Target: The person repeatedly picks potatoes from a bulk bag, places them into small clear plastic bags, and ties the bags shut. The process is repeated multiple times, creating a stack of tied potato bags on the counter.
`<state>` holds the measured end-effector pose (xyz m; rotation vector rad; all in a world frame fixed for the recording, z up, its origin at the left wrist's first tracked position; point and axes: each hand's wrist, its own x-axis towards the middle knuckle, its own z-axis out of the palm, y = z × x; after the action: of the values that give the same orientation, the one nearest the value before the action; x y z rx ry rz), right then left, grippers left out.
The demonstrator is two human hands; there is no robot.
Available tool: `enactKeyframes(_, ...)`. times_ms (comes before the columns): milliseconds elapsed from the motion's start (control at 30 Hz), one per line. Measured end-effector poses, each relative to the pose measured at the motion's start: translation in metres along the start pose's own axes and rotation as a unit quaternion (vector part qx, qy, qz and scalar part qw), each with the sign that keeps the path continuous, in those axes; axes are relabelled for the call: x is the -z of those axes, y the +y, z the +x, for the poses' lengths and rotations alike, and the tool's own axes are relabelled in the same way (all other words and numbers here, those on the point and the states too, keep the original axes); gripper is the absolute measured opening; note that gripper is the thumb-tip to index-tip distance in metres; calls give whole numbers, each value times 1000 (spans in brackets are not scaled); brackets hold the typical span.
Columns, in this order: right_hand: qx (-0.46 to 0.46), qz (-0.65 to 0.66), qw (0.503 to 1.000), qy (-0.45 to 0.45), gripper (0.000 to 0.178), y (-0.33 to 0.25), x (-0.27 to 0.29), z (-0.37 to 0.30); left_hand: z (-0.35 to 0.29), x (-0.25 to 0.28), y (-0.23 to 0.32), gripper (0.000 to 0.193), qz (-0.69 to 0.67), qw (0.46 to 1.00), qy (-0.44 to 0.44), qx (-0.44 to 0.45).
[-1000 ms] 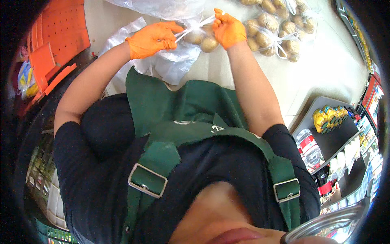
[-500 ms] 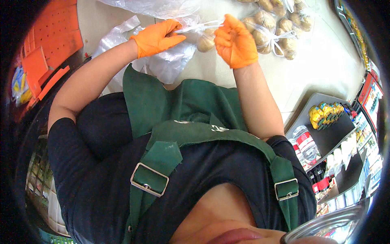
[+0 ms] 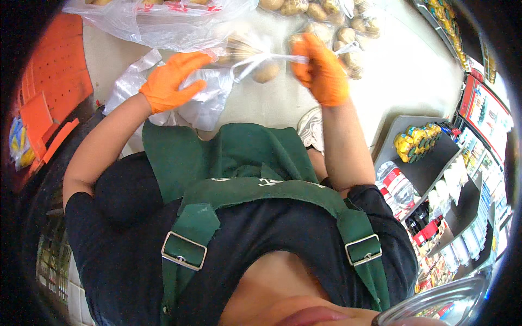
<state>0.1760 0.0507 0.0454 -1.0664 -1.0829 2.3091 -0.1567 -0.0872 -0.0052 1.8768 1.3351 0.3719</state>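
Between my hands is a clear plastic bag of potatoes (image 3: 266, 72), its neck gathered with a white plastic tie (image 3: 247, 66) that has a loose loop. My right hand (image 3: 324, 73), in an orange glove, closes on the end of that white tie and pulls it out sideways. On the other side my left hand (image 3: 171, 84), also gloved in orange, has thumb and fingers apart. Its fingertips are close to the bag's left side and I see nothing gripped in them. A crumpled clear plastic bag (image 3: 209, 100) lies beneath the left hand.
Several tied bags of potatoes (image 3: 353, 54) lie on the pale tiled floor (image 3: 413, 70) beyond my right hand. A large clear sack (image 3: 141, 24) with more potatoes is at the far left. An orange perforated crate (image 3: 60, 60) stands left, a dark shelf with bottles (image 3: 418, 168) right.
My left hand has come off the bag's neck and moved left, its fingers spreading. The right hand keeps hold of the tie, and a loose loop now shows. The whole view has shifted somewhat.
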Motion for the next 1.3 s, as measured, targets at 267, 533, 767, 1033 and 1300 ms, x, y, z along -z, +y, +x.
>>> enactKeyframes(267,155,-119,964,181,32,-139,56,-27,-6,-11,-72,65,147,982,14,117)
enactKeyframes(533,201,-552,714,380,50,-47,62,-10,-35,-6,-92,74,183,982,-13,46)
enactKeyframes(767,-234,-381,889,-94,44,142,-58,18,-46,-30,-98,29,323,936,-138,-14)
enactKeyframes(1033,-204,1,979,11,25,149,-87,40,-25,-31,-34,34,-7,986,-160,42)
enactKeyframes(1300,-59,108,991,44,8,83,-39,4,-50,-26,-53,63,184,969,-153,65)
